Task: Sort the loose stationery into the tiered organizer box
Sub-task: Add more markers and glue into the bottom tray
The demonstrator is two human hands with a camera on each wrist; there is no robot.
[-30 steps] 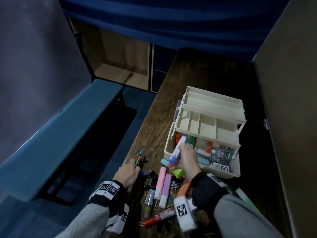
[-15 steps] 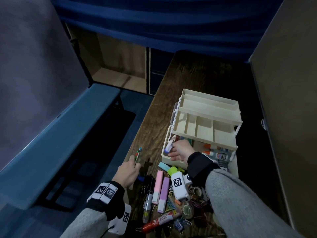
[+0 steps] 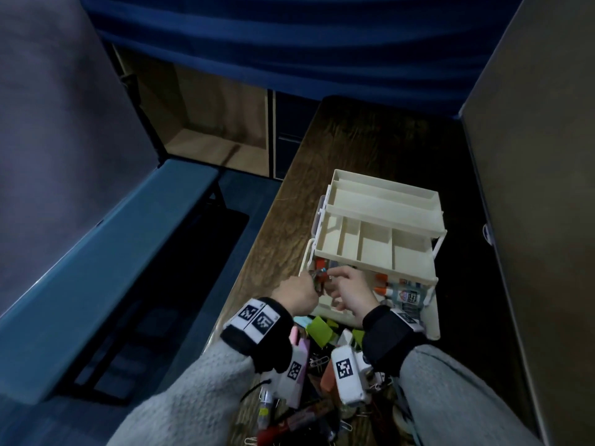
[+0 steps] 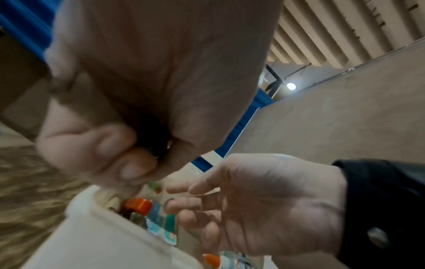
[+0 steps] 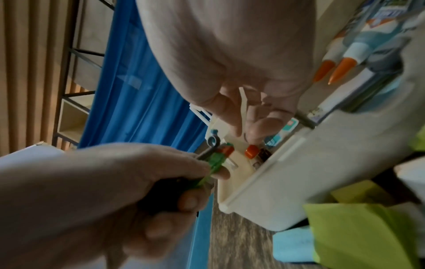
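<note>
The cream tiered organizer box [image 3: 415, 249] stands open on the wooden table, its two upper trays bare. My left hand [image 3: 310, 284] grips a small bundle of pens [image 3: 320, 272] at the left end of the bottom bin [image 5: 287, 172]. In the right wrist view the pens [image 5: 215, 162] show a green barrel, a red cap and a blue clip. My right hand [image 3: 335, 281] hovers over that bin with loosely bent fingers [image 5: 253, 125] close to the pen tips, holding nothing. Orange-capped glue bottles [image 3: 381, 286] lie in the bin.
Loose stationery lies in front of the box under my wrists: green sticky notes [image 3: 320, 329], pink highlighters [image 3: 297, 341], paper clips [image 3: 318, 362] and a red marker [image 3: 289, 423]. A tan panel [image 3: 531, 188] walls the right side. The table's left edge [image 3: 257, 259] drops to the floor.
My left hand carried the pens from the table's left edge up to the bottom bin. My right hand let go of the purple-capped marker in the bin and now hovers by the pens.
</note>
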